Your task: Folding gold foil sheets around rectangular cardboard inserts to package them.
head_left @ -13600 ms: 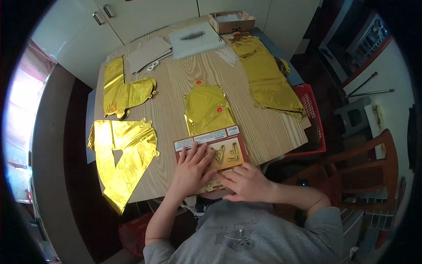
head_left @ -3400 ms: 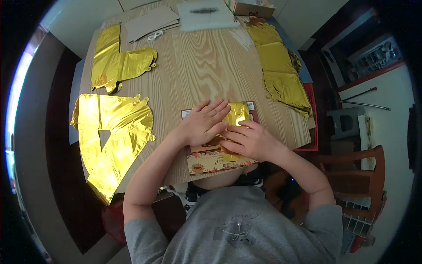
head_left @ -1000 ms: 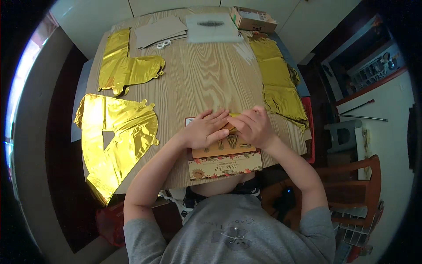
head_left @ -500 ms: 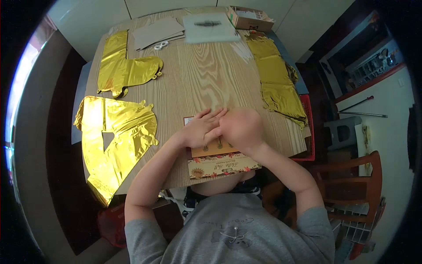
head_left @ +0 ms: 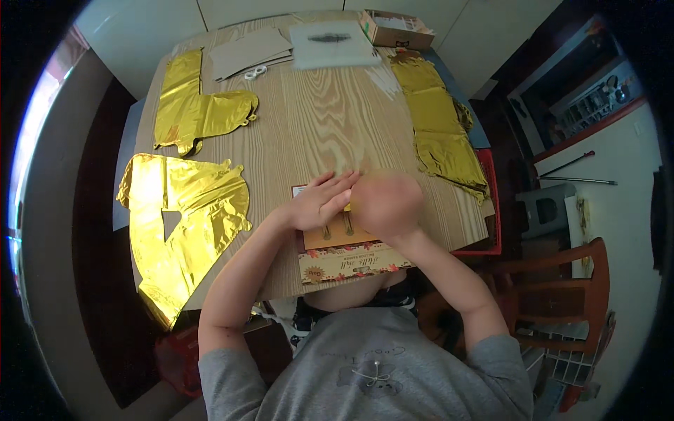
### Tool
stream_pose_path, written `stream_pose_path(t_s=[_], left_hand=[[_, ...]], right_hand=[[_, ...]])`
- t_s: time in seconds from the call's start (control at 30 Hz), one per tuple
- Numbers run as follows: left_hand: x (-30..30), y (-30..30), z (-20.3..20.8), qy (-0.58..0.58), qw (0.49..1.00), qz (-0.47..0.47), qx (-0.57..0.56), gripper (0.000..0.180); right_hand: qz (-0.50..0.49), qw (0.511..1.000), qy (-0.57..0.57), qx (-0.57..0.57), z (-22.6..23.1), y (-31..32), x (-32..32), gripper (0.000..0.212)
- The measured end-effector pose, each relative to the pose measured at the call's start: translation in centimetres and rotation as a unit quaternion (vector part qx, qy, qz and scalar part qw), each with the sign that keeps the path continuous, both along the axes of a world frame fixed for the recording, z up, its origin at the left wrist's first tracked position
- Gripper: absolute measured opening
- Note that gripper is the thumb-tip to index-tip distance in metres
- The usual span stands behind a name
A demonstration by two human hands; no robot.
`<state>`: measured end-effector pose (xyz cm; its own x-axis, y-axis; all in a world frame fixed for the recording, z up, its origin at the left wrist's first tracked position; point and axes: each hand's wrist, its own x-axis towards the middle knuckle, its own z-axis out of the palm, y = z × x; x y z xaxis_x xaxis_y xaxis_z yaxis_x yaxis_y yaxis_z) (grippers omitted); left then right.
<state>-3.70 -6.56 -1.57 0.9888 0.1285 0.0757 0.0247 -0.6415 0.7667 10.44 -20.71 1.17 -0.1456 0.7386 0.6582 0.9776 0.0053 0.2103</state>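
Note:
A flat orange and cream printed card package (head_left: 351,261) lies at the table's near edge, decorated with leaves along its lower strip. My left hand (head_left: 321,203) rests on its upper part, palm down and fingers stretched out toward the right. My right hand (head_left: 388,205) is over the package's right side, close against the left fingertips. It is smeared, and its fingers are hidden, so I cannot make out what it holds, if anything. Between the hands a bit of yellow shows on the card.
Gold foil balloons lie flat at left (head_left: 186,217), farther left (head_left: 200,105) and right (head_left: 442,119). At the back are grey cards (head_left: 249,52), white scissors (head_left: 255,72), a clear plastic bag (head_left: 330,43) and an open box (head_left: 398,31). A wooden chair (head_left: 562,302) stands at right.
My right hand has shifted slightly and stays blurred over the package. The left hand remains flat on it, nearly in the same place. The whole view has moved a little.

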Motion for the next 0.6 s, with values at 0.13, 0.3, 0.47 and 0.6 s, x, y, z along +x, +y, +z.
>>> stream_pose_path(t_s=[0.13, 0.3, 0.47, 0.6], left_hand=[[-0.1, 0.5, -0.4, -0.005, 1.0, -0.014, -0.016, 0.063], [0.1, 0.7, -0.1, 0.021, 0.999, -0.022, -0.039, 0.062], [0.1, 0.6, -0.6, 0.0, 1.0, -0.013, -0.013, 0.063], [0.2, 0.4, 0.0, 0.008, 1.0, -0.005, -0.013, 0.064]], right_hand=[[0.01, 0.996, -0.063, 0.056, -0.3, 0.8, -0.4, 0.01], [0.003, 0.996, -0.061, 0.065, -1.2, 1.4, -0.4, 0.009], [0.004, 0.999, -0.044, 0.018, -1.3, 0.9, -0.6, 0.021], [0.01, 0.999, 0.007, -0.041, 0.7, -1.1, -0.7, 0.029]])
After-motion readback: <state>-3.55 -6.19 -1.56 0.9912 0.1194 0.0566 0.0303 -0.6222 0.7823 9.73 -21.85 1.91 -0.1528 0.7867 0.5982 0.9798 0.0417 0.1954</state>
